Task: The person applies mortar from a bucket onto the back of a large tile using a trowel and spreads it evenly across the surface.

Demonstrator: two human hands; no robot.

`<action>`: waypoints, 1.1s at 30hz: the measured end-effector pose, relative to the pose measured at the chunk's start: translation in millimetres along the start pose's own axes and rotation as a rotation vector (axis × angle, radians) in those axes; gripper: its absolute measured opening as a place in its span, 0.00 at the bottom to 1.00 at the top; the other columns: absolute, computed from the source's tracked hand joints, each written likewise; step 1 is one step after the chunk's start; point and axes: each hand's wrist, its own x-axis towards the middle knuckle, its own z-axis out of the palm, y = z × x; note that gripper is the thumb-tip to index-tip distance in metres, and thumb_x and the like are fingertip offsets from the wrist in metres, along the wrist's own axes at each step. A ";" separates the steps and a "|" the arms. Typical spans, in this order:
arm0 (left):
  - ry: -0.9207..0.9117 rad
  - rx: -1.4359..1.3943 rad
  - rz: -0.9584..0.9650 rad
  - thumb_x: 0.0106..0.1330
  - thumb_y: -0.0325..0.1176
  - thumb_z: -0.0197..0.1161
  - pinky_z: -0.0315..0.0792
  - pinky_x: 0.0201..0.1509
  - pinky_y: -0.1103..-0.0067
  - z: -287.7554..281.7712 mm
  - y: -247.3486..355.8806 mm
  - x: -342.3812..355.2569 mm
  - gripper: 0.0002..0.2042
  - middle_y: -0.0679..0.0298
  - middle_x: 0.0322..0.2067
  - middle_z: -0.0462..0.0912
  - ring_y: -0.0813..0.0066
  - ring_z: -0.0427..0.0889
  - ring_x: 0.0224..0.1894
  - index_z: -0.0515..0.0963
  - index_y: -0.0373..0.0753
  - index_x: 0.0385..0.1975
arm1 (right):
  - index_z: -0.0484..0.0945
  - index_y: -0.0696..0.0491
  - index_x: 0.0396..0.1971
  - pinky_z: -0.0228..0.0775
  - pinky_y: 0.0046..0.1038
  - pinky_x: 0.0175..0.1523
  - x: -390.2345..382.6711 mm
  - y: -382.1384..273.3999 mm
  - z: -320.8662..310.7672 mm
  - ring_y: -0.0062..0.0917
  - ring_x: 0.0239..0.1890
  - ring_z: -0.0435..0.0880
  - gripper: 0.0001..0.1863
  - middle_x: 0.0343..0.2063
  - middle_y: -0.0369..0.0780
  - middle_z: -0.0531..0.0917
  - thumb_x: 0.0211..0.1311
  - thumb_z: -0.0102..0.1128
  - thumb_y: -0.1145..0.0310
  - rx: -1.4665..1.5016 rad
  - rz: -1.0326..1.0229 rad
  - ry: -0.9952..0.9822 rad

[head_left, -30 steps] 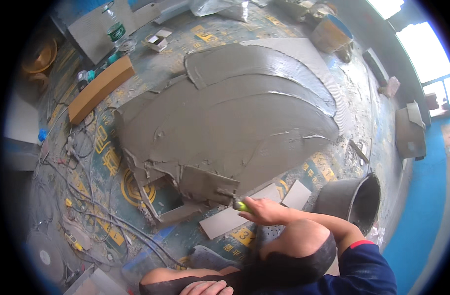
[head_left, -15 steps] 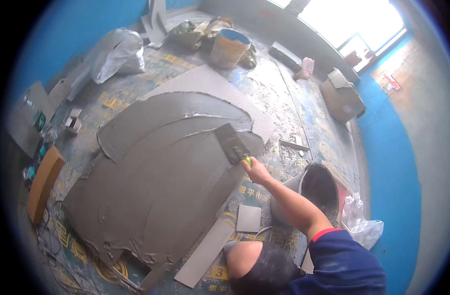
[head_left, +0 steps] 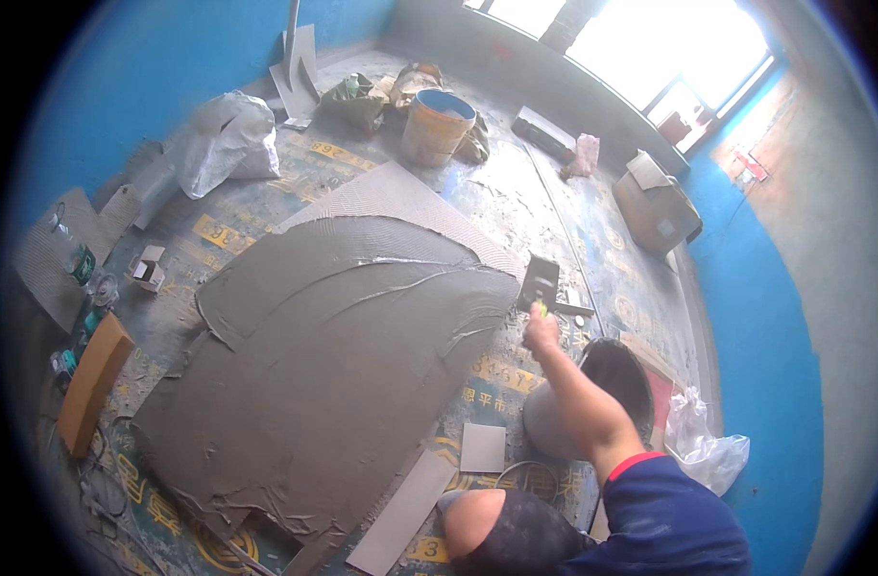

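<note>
A dusty, dark green floor covering (head_left: pixel 501 403) spreads beneath everything, scuffed and crumb-strewn. On it, from the centre of the view toward 8 o'clock, lies a broad, rounded bed of grey mortar (head_left: pixel 304 394), mostly smooth and damp-looking, with long curved crests toward its 1 o'clock side and a ragged lip at its 6 o'clock edge. At 11 o'clock a pale sheet (head_left: pixel 400 187) with fine parallel ridges shows past the mortar. A dark, mortar-smeared bucket (head_left: pixel 546 422) is at 4 o'clock, a crumpled white plastic sack (head_left: pixel 232 144) at 10. A flat grey strip (head_left: pixel 400 514) lies at 6 o'clock, a brown, straight-edged bar (head_left: pixel 93 384) between 8 and 9. The stained pail (head_left: pixel 434 139) with a blue inside is at 12.

The trowel (head_left: pixel 538 278), a flat rectangular plate with a bright green handle, is at 3 o'clock, just beside the mortar's edge; whether it touches the floor I cannot tell. The right hand (head_left: pixel 542 331) is closed around the handle. The left hand is out of view, so its state cannot be told.

Large yellow characters and figures are printed across the floor covering; a clear bottle (head_left: pixel 77 259) at 9 o'clock wears a green label.
</note>
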 end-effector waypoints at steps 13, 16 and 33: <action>-0.164 0.074 0.254 0.62 0.44 0.67 0.69 0.58 0.59 14.5 4.2 33.3 0.28 0.46 0.50 0.78 0.45 0.76 0.52 0.72 0.32 0.56 | 0.83 0.52 0.39 0.78 0.34 0.32 -103.7 -41.7 -360.4 0.29 0.29 0.85 0.16 0.30 0.42 0.85 0.57 0.63 0.56 -0.706 -0.182 -0.324; -0.194 0.080 0.301 0.62 0.44 0.67 0.69 0.57 0.59 16.8 8.5 37.1 0.27 0.45 0.48 0.78 0.44 0.76 0.50 0.73 0.33 0.56 | 0.86 0.52 0.40 0.79 0.39 0.47 -112.3 0.3 -350.2 0.37 0.43 0.88 0.18 0.40 0.48 0.87 0.53 0.60 0.57 -1.317 -0.083 -0.400; -0.164 0.146 0.198 0.61 0.37 0.66 0.70 0.55 0.59 27.7 -7.1 84.4 0.24 0.46 0.45 0.79 0.45 0.76 0.49 0.73 0.34 0.57 | 0.80 0.52 0.24 0.60 0.28 0.19 -142.1 93.9 -306.4 0.22 0.18 0.75 0.09 0.20 0.35 0.77 0.53 0.63 0.62 0.004 0.585 -0.603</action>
